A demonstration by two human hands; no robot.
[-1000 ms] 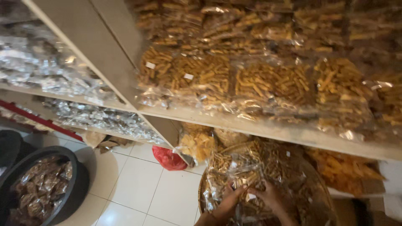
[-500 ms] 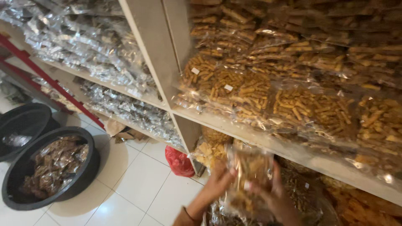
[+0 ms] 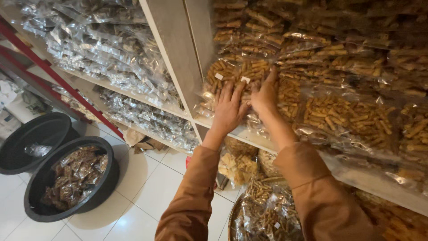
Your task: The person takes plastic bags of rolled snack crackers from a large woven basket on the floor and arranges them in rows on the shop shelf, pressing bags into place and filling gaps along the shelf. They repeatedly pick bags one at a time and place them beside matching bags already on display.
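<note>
Clear bag of golden snack sticks (image 3: 240, 73) lay on the shelf (image 3: 249, 134) at the left end of its row, directly under both hands, pressed against the stacked bags behind it. Left hand (image 3: 229, 109) rested flat on the bag's lower front with its fingers (image 3: 232, 91) spread and pointing upward, not clenched. Right hand (image 3: 264, 93) lay just beside it, touching it at the thumb side, palm on the plastic with fingers reaching up over the pack; whether it gripped the wrapping or only pushed on it could not be told. Both arms wore brown sleeves (image 3: 191, 201). To the right of the hands more bags of the same sticks (image 3: 343, 116) filled the shelf. To the left of the hands, past an upright divider (image 3: 171, 49), silvery clear packets (image 3: 111, 49) were heaped on two levels. Below the hands, a round basket (image 3: 263, 209) held further stick packs. Far down to the left, on the white tiled floor (image 3: 147, 183), stood a black tub (image 3: 73, 178) of dark wrapped pieces, with a second black tub (image 3: 33, 140) just beyond it.
</note>
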